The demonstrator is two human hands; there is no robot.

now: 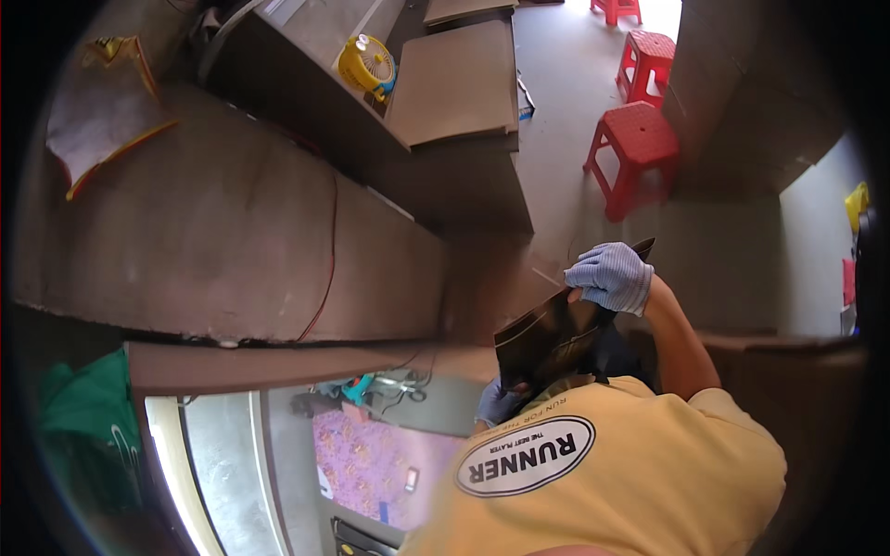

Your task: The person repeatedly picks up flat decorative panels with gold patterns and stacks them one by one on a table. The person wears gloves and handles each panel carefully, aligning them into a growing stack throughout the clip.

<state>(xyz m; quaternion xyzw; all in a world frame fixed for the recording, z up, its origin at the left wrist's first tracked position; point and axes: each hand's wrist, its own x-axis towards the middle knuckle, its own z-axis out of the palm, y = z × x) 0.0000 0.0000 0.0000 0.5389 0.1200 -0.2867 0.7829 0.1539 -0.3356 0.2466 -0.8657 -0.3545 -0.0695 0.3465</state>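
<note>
A dark brown, glossy flat piece (556,335), like a bag or a folded sheet, is tilted close against my yellow shirt (640,445). My right hand (612,276), in a striped blue-grey glove with bare thumb tip showing, has its fingers bent over the piece's upper edge. Lower down, my left hand (501,404), gloved too, grips the near left corner of the piece; its fingers are partly hidden. What kind of article it is, I cannot make out. Black material shows behind it, beside my right forearm.
Red plastic stools (637,139) stand at the far right. A yellow fan (368,67) sits beside brown board sheets (456,82) at the back. To the left is a brown surface (232,246) with a cord. Green fabric (93,422) hangs lower left, near a pink floral sheet (371,454).
</note>
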